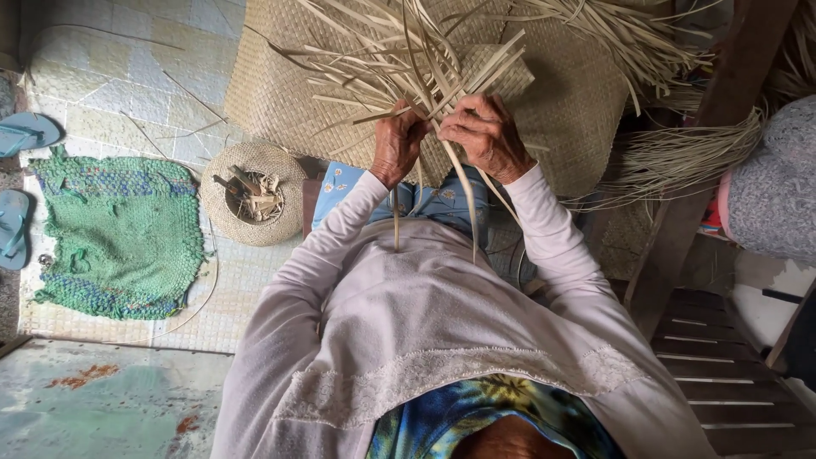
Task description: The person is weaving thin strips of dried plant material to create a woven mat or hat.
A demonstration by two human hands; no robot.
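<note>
You sat on the tiled floor (127,93) with both hands at the near edge of a half-woven mat (561,102). Your left hand (396,146) was closed, pinching a few pale leaf strips (387,64), and your right hand (486,134) was curled over the crossing strips just beside it — two long ends hung down across your lap. The broad plaited field beyond your hands looked finished; the loose strips fanning out at your fingers judged to be the part left to weave. A small round basket (223,212) of scraps sat near the mat's left edge, a green woven cloth (119,234) beyond it, and bundled raw fibre (680,157) lay at the right edge.
</note>
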